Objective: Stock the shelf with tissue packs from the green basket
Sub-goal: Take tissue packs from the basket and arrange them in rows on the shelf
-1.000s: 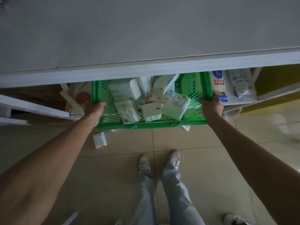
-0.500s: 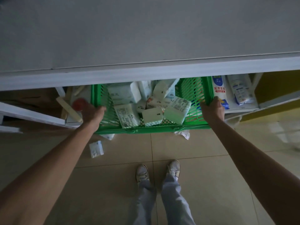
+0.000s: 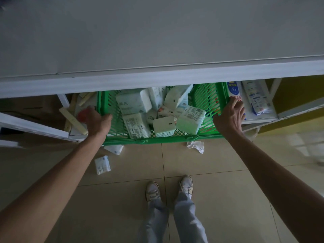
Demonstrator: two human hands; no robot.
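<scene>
A green plastic basket (image 3: 206, 100) sits below a white top shelf (image 3: 157, 79), its far half hidden under that shelf's edge. Several pale green and white tissue packs (image 3: 134, 103) lie jumbled inside it. My left hand (image 3: 98, 120) grips the basket's left wall. My right hand (image 3: 229, 116) lies on its right rim, fingers curled over the top. Both arms reach forward from the bottom corners.
Two tissue packs (image 3: 102, 164) and a crumpled tissue (image 3: 196, 146) lie on the tiled floor just in front of the basket. Packs with blue print (image 3: 257, 97) lie on the lower shelf to the right. Wooden sticks (image 3: 72, 119) lean at the left. My shoes (image 3: 152, 191) stand behind.
The basket and both hands sit lower in view than a second ago, and my right fingers have spread over the rim. More floor shows in front, with a crumpled tissue and a second pack uncovered.
</scene>
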